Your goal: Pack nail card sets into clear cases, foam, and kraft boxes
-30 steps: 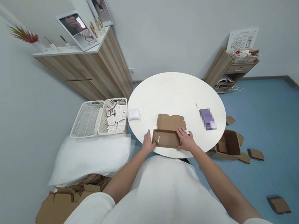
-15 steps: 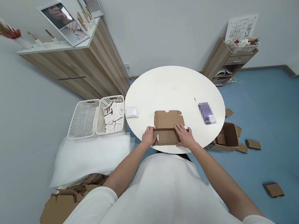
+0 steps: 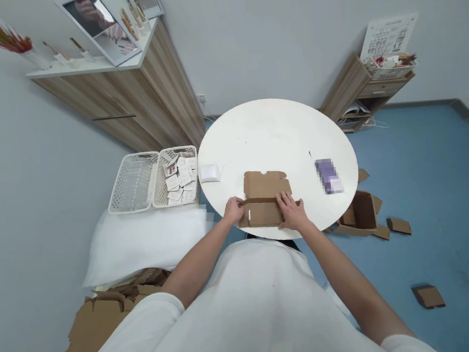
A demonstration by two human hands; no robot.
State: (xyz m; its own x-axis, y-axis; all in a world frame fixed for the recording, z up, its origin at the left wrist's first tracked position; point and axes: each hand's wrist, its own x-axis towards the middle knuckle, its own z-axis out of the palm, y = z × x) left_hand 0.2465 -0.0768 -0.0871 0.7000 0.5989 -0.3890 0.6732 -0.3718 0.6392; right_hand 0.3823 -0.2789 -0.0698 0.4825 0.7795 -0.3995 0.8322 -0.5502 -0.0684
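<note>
A brown cardboard mailer box (image 3: 265, 213) lies unfolded at the near edge of the round white table (image 3: 272, 133). Its lid panel (image 3: 266, 184) stretches away from me, and a small white strip shows on the inside of its base. My left hand (image 3: 233, 210) pinches the side flap at the box's left end. Across the right end lies my right hand (image 3: 293, 212), fingers over the side wall and thumb by the near edge, gripping it.
On the table are a white packet (image 3: 210, 173) at left, a blurred purple item (image 3: 328, 176) and a small dark thing at right. Left stand white baskets (image 3: 134, 183) with clear pieces and cards (image 3: 180, 177), above white sheets (image 3: 144, 234) and flat cardboard (image 3: 95, 328). An open carton (image 3: 363, 211) sits on the floor.
My left hand has shifted slightly up along the left side flap, its fingers drawn together there. My right hand stays on the box's right end. The whole view has moved a little.
</note>
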